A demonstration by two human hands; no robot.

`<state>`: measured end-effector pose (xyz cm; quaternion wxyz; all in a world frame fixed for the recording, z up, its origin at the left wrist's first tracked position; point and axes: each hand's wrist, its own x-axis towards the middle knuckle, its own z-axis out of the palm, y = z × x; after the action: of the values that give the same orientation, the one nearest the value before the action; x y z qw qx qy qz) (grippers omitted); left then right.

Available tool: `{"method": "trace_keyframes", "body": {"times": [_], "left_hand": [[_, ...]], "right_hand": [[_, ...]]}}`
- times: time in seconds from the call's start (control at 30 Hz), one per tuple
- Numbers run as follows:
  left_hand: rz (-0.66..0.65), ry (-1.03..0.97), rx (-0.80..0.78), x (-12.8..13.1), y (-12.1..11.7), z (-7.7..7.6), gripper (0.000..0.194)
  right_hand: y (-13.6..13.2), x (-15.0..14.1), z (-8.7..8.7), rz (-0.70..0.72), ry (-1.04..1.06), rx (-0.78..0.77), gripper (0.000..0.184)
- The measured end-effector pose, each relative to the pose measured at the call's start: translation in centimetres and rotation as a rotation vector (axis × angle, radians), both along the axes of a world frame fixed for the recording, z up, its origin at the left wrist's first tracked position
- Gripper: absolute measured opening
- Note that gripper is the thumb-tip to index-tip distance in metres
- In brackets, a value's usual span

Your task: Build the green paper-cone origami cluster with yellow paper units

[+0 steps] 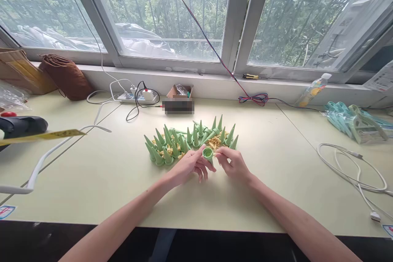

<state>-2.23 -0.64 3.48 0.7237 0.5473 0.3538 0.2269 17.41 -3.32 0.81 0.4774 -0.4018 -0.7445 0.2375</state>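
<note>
Between the thumb and fingers of my left hand (192,163) is a green plastic cone (208,154), its hollow round base turned up toward me. My right hand (235,163) is pinched at the cone's right rim. A small pale bit shows at those fingertips, too small to name. Just beyond my hands, many similar green cones (168,156) stand point up in a cluster on the left. A second group of green cones (220,123) is on the right, some lying on their sides. Small yellow pieces (215,141) lie in piles among them.
The pale table (123,184) runs along a window. At the back are a power strip (135,97), a small open box (181,90) and a bundled cable (254,98). A bottle (315,90), bagged teal items (353,120) and a white cable (356,172) lie right; a brown pouch (66,75) sits left.
</note>
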Motion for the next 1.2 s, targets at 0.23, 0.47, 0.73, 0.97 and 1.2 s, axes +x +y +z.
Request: {"method": "trace_keyframes", "body": {"times": [0.23,0.47,0.73,0.97,1.2], "left_hand": [[0.007,-0.023,0.010,0.0,0.1,-0.1,0.069],[-0.014,-0.049,0.052,-0.2,0.3,-0.3,0.056],[-0.026,0.010,0.199,-0.2,0.2,0.1,0.044],[0.078,0.091,0.355,-0.1,-0.2,-0.5,0.037],[0.155,0.153,0.564,-0.1,-0.3,-1.2,0.030]], "right_hand": [[0.1,0.0,0.0,0.025,0.045,-0.011,0.025],[0.0,0.1,0.0,0.009,0.037,-0.050,0.028],[0.1,0.1,-0.4,-0.005,0.031,-0.073,0.029],[0.2,0.1,-0.3,-0.014,0.022,-0.084,0.030],[0.2,0.1,-0.3,-0.013,0.025,-0.083,0.031]]}}
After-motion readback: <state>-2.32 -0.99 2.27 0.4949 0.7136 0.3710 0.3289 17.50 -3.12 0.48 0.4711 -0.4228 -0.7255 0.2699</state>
